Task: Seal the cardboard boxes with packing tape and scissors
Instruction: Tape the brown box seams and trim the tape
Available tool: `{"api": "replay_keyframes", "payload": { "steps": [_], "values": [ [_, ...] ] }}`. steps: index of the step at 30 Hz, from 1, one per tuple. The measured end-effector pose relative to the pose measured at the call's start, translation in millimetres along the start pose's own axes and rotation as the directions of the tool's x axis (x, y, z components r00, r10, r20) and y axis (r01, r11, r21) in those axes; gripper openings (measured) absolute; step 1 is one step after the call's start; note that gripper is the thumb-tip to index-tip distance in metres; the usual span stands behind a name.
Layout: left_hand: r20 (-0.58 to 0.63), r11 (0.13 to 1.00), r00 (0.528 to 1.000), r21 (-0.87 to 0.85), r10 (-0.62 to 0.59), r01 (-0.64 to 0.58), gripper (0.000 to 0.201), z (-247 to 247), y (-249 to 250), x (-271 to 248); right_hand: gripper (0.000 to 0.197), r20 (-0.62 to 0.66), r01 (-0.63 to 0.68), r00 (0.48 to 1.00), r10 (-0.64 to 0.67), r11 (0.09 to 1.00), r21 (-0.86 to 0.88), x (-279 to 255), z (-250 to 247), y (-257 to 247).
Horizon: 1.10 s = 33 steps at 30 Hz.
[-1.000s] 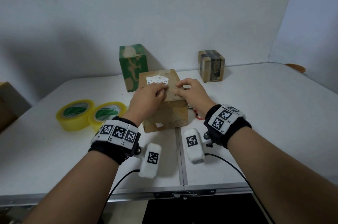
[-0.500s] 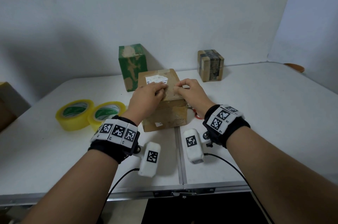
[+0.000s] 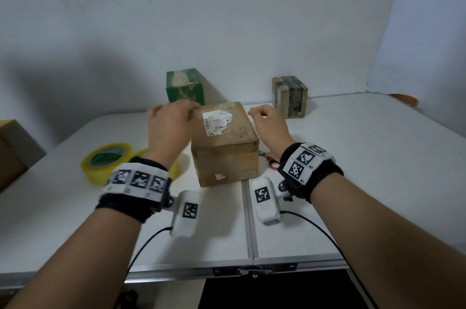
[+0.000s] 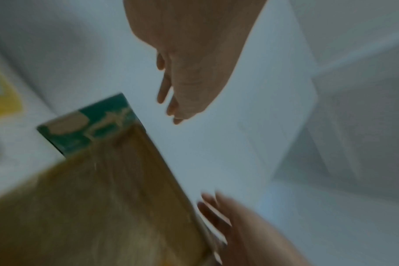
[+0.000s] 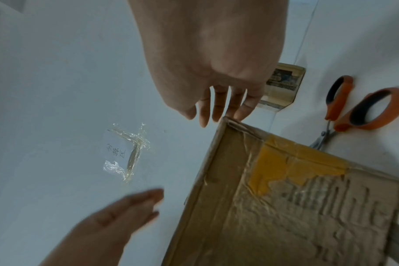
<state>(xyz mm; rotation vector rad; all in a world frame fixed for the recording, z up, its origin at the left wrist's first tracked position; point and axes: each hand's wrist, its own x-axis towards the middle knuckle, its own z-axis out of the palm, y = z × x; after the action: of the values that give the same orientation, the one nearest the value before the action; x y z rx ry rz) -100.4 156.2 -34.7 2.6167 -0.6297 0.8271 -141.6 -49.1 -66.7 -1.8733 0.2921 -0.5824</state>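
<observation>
A brown cardboard box (image 3: 225,147) with a torn white label stands mid-table, its top flaps down. My left hand (image 3: 174,117) hovers blurred just off the box's upper left edge, fingers relaxed and holding nothing. My right hand (image 3: 266,118) hovers off the upper right edge, also empty; in the right wrist view its fingers (image 5: 216,108) reach down beside the box corner (image 5: 228,120). Orange-handled scissors (image 5: 353,111) lie on the table right of the box, partly hidden behind my right wrist in the head view. Two yellow tape rolls (image 3: 106,159) sit to the left.
A green box (image 3: 185,86) stands behind the brown one, and a small taped box (image 3: 290,98) sits at the back right. Another cardboard box (image 3: 10,152) pokes in at the far left. A crumpled scrap of clear tape (image 5: 130,153) sticks to a white surface. The table's front edge (image 3: 227,267) is near me.
Both hands were together, fingers on the middle of the box top. They have now lifted off and swung apart, left hand to the left, right hand to the right.
</observation>
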Motion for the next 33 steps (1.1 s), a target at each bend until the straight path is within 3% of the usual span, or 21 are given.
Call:
{"api": "replay_keyframes", "payload": {
  "steps": [2,3,5,7,9,13,17,20,23,25,29,33],
  "values": [
    [0.124,0.984,0.979,0.093,-0.16,0.149,0.026,-11.6,-25.3,-4.5,0.024,-0.051,0.028,0.998,-0.027,0.999,0.025,2.0,0.1,-3.3],
    [0.234,0.961,0.943,0.195,-0.238,0.195,0.031,-12.9,-36.7,-8.6,0.021,-0.073,0.042,0.997,-0.04,0.999,0.031,3.4,1.6,-5.2],
    [0.446,0.904,0.821,0.387,-0.357,0.182,0.053,-6.4,-53.5,-19.5,0.016,-0.096,0.076,0.993,-0.072,0.996,0.044,4.7,4.8,-10.6],
    [0.584,0.897,0.714,0.419,-0.386,0.142,0.064,5.9,-65.0,-30.6,0.018,-0.109,0.104,0.989,-0.096,0.993,0.064,3.8,7.9,-18.1],
    [0.648,0.915,0.671,0.386,-0.36,0.119,0.061,17.5,-72.0,-41.0,0.022,-0.117,0.129,0.986,-0.119,0.989,0.078,1.9,9.7,-26.4],
    [0.607,0.941,0.731,0.302,-0.313,0.153,0.03,14.7,-77.7,-48.2,0.02,-0.059,0.148,0.988,-0.143,0.985,0.086,-3.7,11.7,-40.4],
    [0.504,0.954,0.813,0.094,-0.291,0.284,0.045,-16.4,-77.3,-36.2,0.019,-0.007,0.155,0.988,-0.156,0.978,0.14,-2.2,11.7,-53.0],
    [0.394,0.965,0.896,-0.068,-0.206,0.252,0.03,-50.2,-70.3,-25.9,0.019,0.039,0.17,0.983,-0.18,0.969,0.177,4.2,16.6,-68.9],
    [0.296,0.978,0.949,-0.14,-0.105,0.152,0.021,-79.8,-50.8,-17.1,0.02,0.143,0.212,0.959,-0.244,0.955,0.209,6.6,22.9,-91.1],
    [0.248,0.982,0.968,-0.166,-0.047,0.091,0.025,-92.1,-38.6,-10.1,0.03,0.25,0.207,0.932,-0.261,0.953,0.223,6.1,24.2,-104.9],
    [0.193,0.974,0.98,-0.228,0.046,-0.001,0.02,-97.2,-24.2,-2.7,0.043,0.438,0.05,0.874,-0.211,0.935,0.351,-0.9,22.5,-120.0],
    [0.129,0.959,0.99,-0.283,0.049,-0.011,0.022,-90.7,-12.9,1.7,0.035,0.337,0.09,0.901,-0.274,0.877,0.473,-7.6,15.7,-118.3]
  ]
}}
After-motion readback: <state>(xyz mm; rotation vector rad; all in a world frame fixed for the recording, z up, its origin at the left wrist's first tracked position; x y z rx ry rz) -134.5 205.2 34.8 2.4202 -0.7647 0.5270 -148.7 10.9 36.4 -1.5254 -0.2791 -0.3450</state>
